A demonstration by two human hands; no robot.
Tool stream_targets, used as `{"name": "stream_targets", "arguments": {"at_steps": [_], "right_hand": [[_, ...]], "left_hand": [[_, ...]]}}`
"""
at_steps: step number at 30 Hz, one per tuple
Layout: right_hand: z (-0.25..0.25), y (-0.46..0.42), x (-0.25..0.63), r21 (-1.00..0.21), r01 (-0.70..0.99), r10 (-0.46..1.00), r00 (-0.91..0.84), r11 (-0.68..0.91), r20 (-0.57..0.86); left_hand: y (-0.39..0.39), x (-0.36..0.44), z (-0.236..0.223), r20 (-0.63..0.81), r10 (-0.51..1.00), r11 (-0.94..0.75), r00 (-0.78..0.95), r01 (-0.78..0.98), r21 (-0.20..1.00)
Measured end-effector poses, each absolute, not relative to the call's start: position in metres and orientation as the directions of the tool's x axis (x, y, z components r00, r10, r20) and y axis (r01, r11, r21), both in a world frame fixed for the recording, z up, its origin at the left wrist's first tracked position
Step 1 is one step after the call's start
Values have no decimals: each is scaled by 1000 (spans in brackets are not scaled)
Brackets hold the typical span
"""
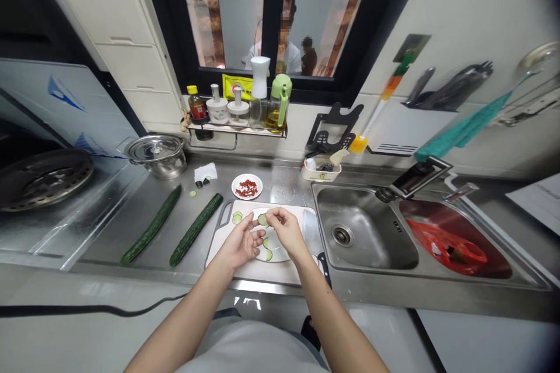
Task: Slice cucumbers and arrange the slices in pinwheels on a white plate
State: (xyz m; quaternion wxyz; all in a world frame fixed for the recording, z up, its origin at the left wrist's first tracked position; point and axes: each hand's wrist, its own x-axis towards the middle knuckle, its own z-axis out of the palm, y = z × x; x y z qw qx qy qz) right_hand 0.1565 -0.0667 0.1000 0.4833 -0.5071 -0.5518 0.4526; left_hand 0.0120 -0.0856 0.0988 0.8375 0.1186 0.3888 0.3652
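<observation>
Pinching a cucumber slice (263, 220) in the grip of the right hand (283, 227), between thumb and fingers, above a white plate (277, 246) set on a cutting board (258, 273). Reaching to the edge of the same slice with the left hand (245, 245), palm up, fingers curled; impossible to tell whether also clasping it. Laid on the white plate: further slices (268, 253), overlapping along a curve. Lying on the board, left of the plate: a few loose rounds (237, 217); to the right, a knife (311, 226).

Set on the bench (126, 210) beyond the board: a small dish (235, 187) of chopped red pieces (248, 188). Farther left, a lidded steel pot (166, 164), contents hidden, and two whole cucumbers (151, 226). Placed behind the sink (363, 245): a white caddy (321, 175) filled with a dark wad and pale items. Lying in the right-hand basin (499, 256): a red plastic bag (446, 247), contents unclear. Standing on the rack (258, 129): a yellow-capped bottle (198, 106) of dark liquid, two white-lidded jars (238, 113) and a green-topped bottle (275, 119) of yellow oil.
</observation>
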Motion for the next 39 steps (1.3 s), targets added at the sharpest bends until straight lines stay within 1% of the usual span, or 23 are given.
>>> {"name": "stream_targets", "arguments": {"at_steps": [3,6,9,12,15,22,27,31,35,39], "right_hand": [[99,-67,158,-989,124,996,-34,81,78],[98,-66,160,-988,127,994,-65,91,83],[99,-67,161,-986,136,991,-106,95,81],[102,-68,161,-984,150,988,-138,91,70],[103,-68,161,-984,156,988,-141,82,60],[99,-68,161,-984,163,988,-145,72,48],[102,-67,161,-985,149,982,-182,85,57],[105,-66,163,-977,178,967,-241,122,77],[107,-65,165,-974,187,963,-257,132,81],[107,-65,164,-982,160,965,-256,104,60]], "left_hand": [[-81,12,103,-571,689,720,446,-513,468],[-78,13,104,-584,690,718,428,-506,478],[-75,13,103,-559,712,699,426,-510,502],[-73,10,100,-514,769,637,380,-517,571],[-72,8,96,-489,816,577,309,-487,656],[-73,7,98,-397,904,427,156,-320,846],[-71,5,106,-340,937,349,79,-220,911],[-70,4,109,-257,963,268,80,-197,943],[-74,4,112,-156,983,172,96,-184,968],[-78,5,115,-45,997,50,67,-75,996]]}}
